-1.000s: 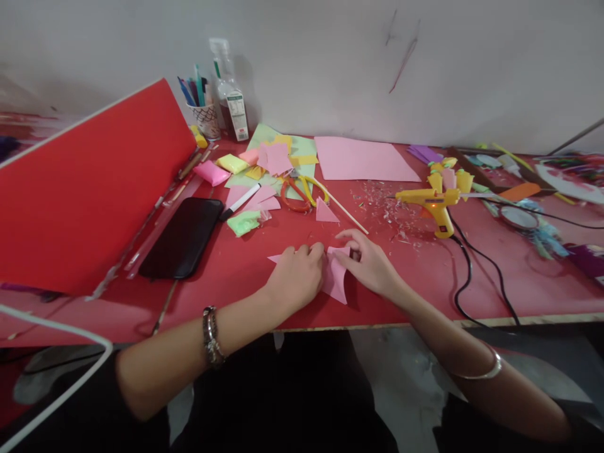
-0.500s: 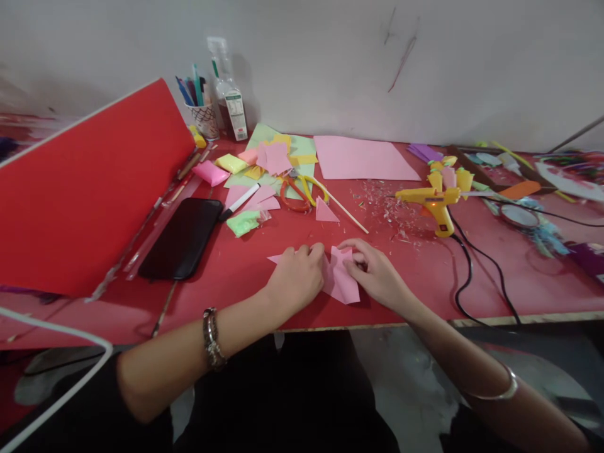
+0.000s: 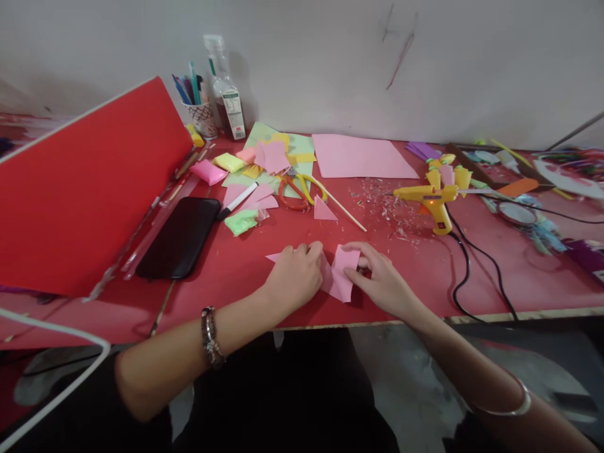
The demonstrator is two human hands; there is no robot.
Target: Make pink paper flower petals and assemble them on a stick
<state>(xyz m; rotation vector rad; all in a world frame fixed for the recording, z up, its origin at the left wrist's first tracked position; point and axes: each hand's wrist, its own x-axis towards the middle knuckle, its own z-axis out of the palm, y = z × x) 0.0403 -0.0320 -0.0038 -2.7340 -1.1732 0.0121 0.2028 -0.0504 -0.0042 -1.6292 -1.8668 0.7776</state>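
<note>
A small piece of pink paper (image 3: 340,277) lies on the red table (image 3: 415,270) near its front edge. My left hand (image 3: 295,277) presses its left part down with curled fingers. On the right side my right hand (image 3: 380,280) pinches a flap of the same paper between thumb and fingers and folds it up. A pink corner (image 3: 274,257) sticks out left of my left hand.
A black phone (image 3: 179,236) and a leaning red board (image 3: 85,189) are at left. Scissors (image 3: 297,192), a wooden stick (image 3: 343,211), a marker (image 3: 238,201) and paper scraps lie behind. A yellow glue gun (image 3: 431,200) with black cable (image 3: 465,264) stands at right. A large pink sheet (image 3: 361,157) lies at back.
My right hand has slid a little toward me and lifted the paper's right flap, folding it over. My left hand has stayed pressed on the paper.
</note>
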